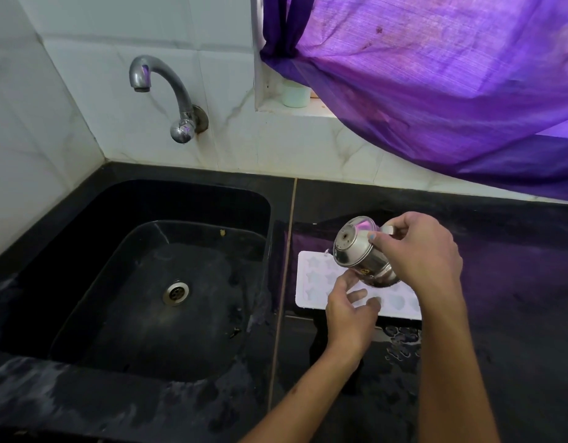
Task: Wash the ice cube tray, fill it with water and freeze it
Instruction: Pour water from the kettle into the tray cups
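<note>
Sink (84,219) left, tap (167,97) behind it, ice cube tray (311,276) on counter (516,282) right, steel cup (359,251) above tray

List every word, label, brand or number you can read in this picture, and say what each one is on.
Nothing here can be read for certain.
Steel cup, tilted in the right hand over the ice cube tray: a small yellow sticker low on its side bears a dark mark, too small and blurred to read.
Ice cube tray: moulded shapes only, no text.
Tap, tiles, curtain: no writing visible.
</note>
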Action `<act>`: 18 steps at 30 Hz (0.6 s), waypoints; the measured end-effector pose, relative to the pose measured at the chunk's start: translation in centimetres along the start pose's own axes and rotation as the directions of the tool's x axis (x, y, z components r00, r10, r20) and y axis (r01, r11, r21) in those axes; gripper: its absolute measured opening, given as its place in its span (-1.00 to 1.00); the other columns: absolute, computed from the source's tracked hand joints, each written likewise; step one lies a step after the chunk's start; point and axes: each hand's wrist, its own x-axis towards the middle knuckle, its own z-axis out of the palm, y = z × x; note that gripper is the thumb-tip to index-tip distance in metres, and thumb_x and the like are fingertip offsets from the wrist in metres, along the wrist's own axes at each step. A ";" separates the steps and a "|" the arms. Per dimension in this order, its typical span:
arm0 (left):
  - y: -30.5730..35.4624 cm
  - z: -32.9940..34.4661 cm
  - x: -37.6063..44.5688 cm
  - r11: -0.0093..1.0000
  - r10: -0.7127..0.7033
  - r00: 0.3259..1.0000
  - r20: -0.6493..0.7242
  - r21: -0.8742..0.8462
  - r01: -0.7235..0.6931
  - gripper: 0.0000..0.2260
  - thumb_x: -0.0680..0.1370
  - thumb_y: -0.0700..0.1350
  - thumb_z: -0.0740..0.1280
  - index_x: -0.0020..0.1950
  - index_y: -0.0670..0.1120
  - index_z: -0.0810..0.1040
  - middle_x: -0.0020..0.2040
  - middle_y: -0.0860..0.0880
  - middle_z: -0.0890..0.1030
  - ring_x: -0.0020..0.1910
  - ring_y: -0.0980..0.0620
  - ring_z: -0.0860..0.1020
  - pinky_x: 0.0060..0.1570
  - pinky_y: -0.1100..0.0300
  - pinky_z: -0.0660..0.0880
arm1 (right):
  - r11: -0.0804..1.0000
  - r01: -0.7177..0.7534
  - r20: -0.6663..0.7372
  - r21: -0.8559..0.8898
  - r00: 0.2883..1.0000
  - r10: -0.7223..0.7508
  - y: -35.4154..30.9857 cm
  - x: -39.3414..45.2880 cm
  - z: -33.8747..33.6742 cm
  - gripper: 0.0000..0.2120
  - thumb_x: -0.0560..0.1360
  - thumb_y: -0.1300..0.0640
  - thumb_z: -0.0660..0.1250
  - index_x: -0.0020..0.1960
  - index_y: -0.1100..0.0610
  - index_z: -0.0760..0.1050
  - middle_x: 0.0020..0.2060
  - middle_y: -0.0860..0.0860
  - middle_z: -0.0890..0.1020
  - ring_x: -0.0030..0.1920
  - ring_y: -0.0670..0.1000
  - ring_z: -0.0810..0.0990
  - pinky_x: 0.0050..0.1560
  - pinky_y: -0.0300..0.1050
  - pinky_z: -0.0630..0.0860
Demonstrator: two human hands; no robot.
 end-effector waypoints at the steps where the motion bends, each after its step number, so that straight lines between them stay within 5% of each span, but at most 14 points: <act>1: 0.0 0.0 0.0 1.000 -0.002 1.000 0.000 -0.001 0.002 -0.55 0.48 -0.30 0.33 0.32 0.02 0.42 0.24 0.11 0.50 0.14 0.13 0.52 0.04 0.32 0.48 | 1.000 0.005 -0.001 -0.009 1.000 -0.005 -0.1 0.0 0.1 -0.89 0.45 -0.04 0.40 -0.11 -0.05 0.50 -0.07 0.01 0.63 0.00 0.13 0.56 -0.02 0.03 0.48; 18: -0.3 0.1 0.3 0.999 -0.027 0.999 -0.036 -0.025 0.026 -0.60 0.48 -0.32 0.34 0.27 -0.02 0.45 0.21 0.09 0.51 0.12 0.13 0.53 -0.06 0.37 0.45 | 0.998 0.045 -0.003 -0.054 0.999 -0.045 -0.2 0.1 0.7 -0.84 0.48 -0.01 0.40 0.01 0.03 0.56 -0.05 0.01 0.62 -0.01 0.11 0.55 -0.05 0.00 0.44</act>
